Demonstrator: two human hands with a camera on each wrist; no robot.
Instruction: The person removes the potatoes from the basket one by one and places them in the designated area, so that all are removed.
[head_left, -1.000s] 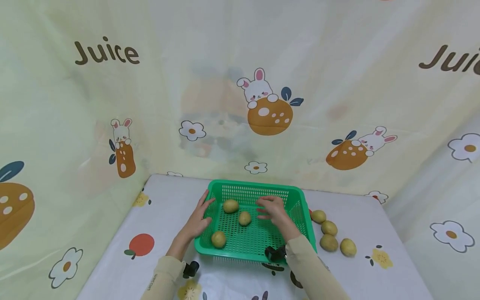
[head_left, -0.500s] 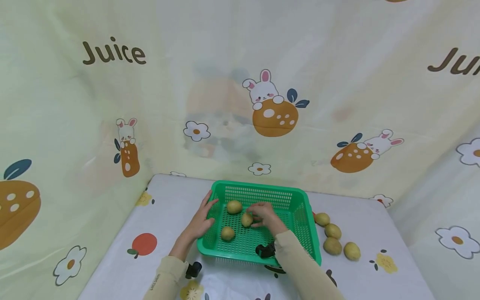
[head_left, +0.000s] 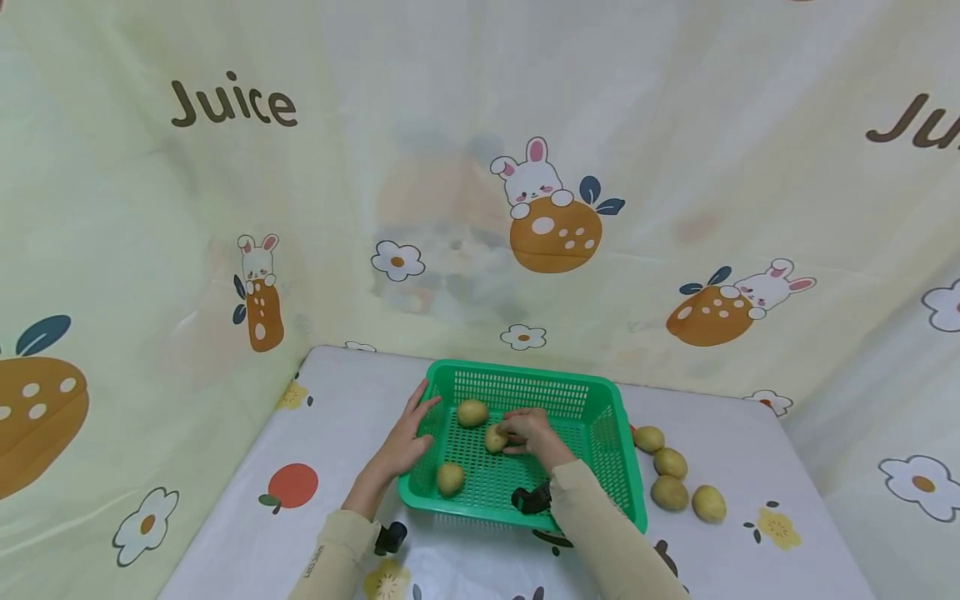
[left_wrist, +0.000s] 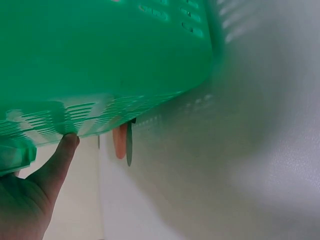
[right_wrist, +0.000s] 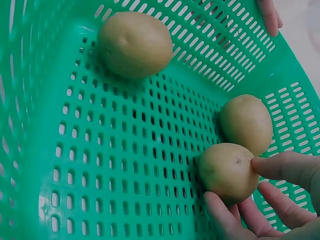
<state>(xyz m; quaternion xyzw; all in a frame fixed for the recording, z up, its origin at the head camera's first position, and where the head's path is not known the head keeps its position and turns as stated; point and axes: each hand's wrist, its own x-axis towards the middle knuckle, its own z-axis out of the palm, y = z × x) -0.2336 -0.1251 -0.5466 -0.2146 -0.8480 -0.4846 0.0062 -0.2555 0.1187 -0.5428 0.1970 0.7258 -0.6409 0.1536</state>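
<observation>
A green plastic basket [head_left: 525, 511] holds three potatoes. My right hand [head_left: 531, 433] reaches into it and holds the middle potato [head_left: 495, 438] low over the slotted floor. In the right wrist view, thumb and fingers close around this potato [right_wrist: 228, 173] from both sides. Just behind it lies another potato [right_wrist: 246, 124], and a third potato [right_wrist: 135, 45] sits apart near the basket wall. My left hand [head_left: 402, 446] rests on the basket's left rim with fingers spread and fairly straight. In the left wrist view, one finger [left_wrist: 62, 160] touches the outer wall [left_wrist: 100, 60].
Several loose potatoes [head_left: 670, 493] lie on the patterned tablecloth [head_left: 787, 483] to the right of the basket. A printed curtain [head_left: 435, 125] hangs behind and beside the table. Black wrist cameras [head_left: 531, 499] are worn at both wrists.
My right hand has moved left and down onto the middle potato and taken hold of it. The front potato has rolled right and partly back. My left hand has stayed on the rim.
</observation>
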